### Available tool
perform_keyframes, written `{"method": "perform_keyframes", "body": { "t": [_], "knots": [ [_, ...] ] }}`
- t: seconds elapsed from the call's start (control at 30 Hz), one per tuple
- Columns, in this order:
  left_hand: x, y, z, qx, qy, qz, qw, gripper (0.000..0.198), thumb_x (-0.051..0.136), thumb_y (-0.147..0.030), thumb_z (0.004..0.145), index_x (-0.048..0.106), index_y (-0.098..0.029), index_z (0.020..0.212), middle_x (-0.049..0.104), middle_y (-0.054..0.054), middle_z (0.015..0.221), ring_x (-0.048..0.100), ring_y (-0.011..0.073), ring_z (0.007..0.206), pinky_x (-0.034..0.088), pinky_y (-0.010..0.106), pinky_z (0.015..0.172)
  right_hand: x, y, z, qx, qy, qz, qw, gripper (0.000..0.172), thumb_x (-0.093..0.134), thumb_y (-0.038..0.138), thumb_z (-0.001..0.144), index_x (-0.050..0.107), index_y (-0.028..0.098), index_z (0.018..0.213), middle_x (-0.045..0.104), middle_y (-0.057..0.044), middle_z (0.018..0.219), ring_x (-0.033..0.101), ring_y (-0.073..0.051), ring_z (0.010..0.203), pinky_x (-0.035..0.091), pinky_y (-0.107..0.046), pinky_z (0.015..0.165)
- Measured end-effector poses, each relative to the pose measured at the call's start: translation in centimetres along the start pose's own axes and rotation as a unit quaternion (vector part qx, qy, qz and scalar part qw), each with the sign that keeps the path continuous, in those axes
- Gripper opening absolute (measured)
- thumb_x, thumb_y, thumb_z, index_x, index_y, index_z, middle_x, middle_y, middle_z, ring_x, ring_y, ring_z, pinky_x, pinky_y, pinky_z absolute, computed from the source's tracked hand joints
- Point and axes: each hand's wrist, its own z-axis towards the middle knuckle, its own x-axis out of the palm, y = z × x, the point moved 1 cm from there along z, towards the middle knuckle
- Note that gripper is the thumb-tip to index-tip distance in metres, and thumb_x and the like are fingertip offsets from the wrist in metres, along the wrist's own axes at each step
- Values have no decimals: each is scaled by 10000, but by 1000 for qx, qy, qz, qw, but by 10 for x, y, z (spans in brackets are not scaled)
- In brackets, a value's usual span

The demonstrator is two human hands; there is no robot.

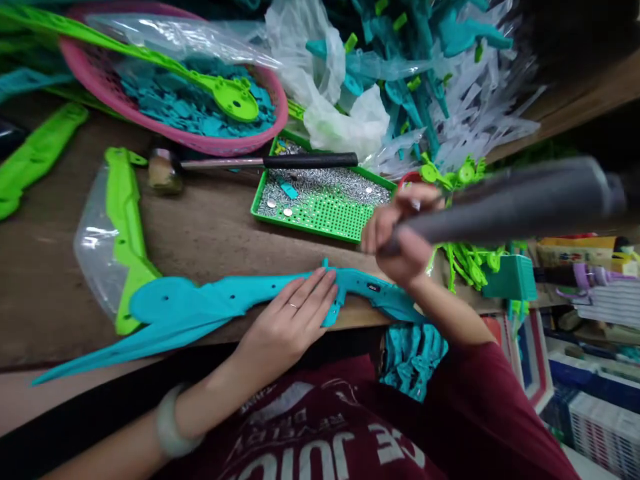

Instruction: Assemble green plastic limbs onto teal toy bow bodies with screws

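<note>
My left hand (295, 310) lies flat, fingers stretched out, on a long turquoise plastic toy part (205, 300) at the table's front edge. This part has a rounded lobe and a pointed tail at its left; small holes dot its surface. Above its right end, my right hand (400, 237) is closed around the narrow end of a dark grey electric screwdriver (515, 203). Motion blurs the tool, whose body points to the right; its bit cannot be made out. Beyond the hands, a green perforated tray (305, 227) holds many small metal screws.
A hammer (310, 161) lies across the tray's edge. Behind it stands a pink basket (200, 141) of turquoise pieces. Lime-green parts (125, 207) lie at the left. Plastic bags (345, 120) and turquoise parts (400, 87) are heaped at the back. A green box (510, 277) is at the right.
</note>
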Motion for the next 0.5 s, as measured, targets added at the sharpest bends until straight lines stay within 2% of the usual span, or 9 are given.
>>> {"method": "perform_keyframes", "body": {
  "t": [0.03, 0.1, 0.17, 0.27, 0.4, 0.5],
  "knots": [
    [-1, 0, -2, -4, 2, 2, 1000, 439, 500, -254, 1022, 557, 11, 1368, 543, 241, 1468, 531, 377, 1362, 468, 498, 1068, -2, -9, 20, -36, -91, 28, 995, 417, 554, 660, 872, 479, 311, 1086, 416, 96, 569, 440, -110, 415, 421, -256, 425],
    [-4, 1, -6, -15, 1, -1, 1000, 433, 509, -241, 1016, 559, 11, 1364, 550, 243, 1460, 533, 382, 1360, 463, 503, 1072, 2, -30, 50, -57, -176, 60, 981, 424, 623, 590, 858, 466, 312, 1137, 427, 93, 605, 458, -109, 430, 420, -261, 434],
    [-8, 2, -11, -26, -8, -12, 1000, 426, 495, -231, 1021, 557, 14, 1364, 560, 237, 1452, 534, 382, 1359, 448, 507, 1087, 9, -48, 65, -50, -176, 71, 981, 425, 640, 564, 852, 457, 301, 1132, 435, 93, 616, 468, -104, 435, 420, -260, 443],
    [-13, 4, -16, -42, -9, -26, 999, 415, 489, -206, 1025, 553, 17, 1368, 566, 227, 1450, 535, 377, 1358, 425, 509, 1110, 16, -64, 66, -38, -171, 62, 983, 404, 602, 565, 865, 450, 298, 1127, 419, 91, 611, 462, -102, 440, 421, -262, 458],
    [-16, 0, -12, -62, -4, -26, 998, 420, 566, -206, 1001, 566, 18, 1357, 566, 232, 1450, 535, 370, 1357, 409, 503, 1122, 16, -70, 59, -1, -166, 39, 985, 428, 558, 612, 865, 426, 306, 1133, 418, 80, 620, 469, -125, 450, 439, -294, 467],
    [-16, -13, -4, -65, -31, -29, 997, 409, 623, -235, 981, 605, -21, 1329, 604, 195, 1426, 543, 324, 1346, 382, 476, 1148, 18, -71, 59, 8, -145, 39, 989, 474, 550, 664, 855, 415, 295, 1119, 423, 76, 630, 480, -130, 454, 436, -303, 466]
  ]
}}
